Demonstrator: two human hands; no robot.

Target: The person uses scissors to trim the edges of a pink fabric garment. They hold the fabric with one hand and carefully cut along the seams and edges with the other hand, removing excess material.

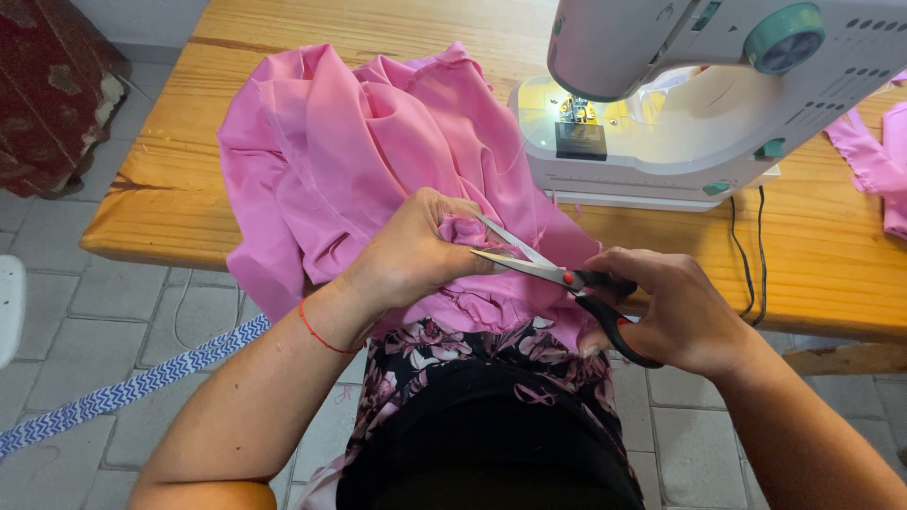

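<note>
A heap of pink fabric [359, 151] lies over the front edge of a wooden table [170, 203] and spills onto my lap. My left hand [416, 250] pinches a gathered bit of that fabric near the table edge. My right hand [675, 312] grips black-handled scissors [557, 274] with a red pivot. Their blades are apart and point left at the pinched fabric, touching it beside my left fingers. A thin red string circles my left wrist.
A white sewing machine [699, 113] with teal knobs stands at the back right, its lamp lit. Black cables [746, 250] hang over the table edge. More pink fabric [879, 156] lies far right. A blue-and-white patterned strap [132, 387] crosses the tiled floor at left.
</note>
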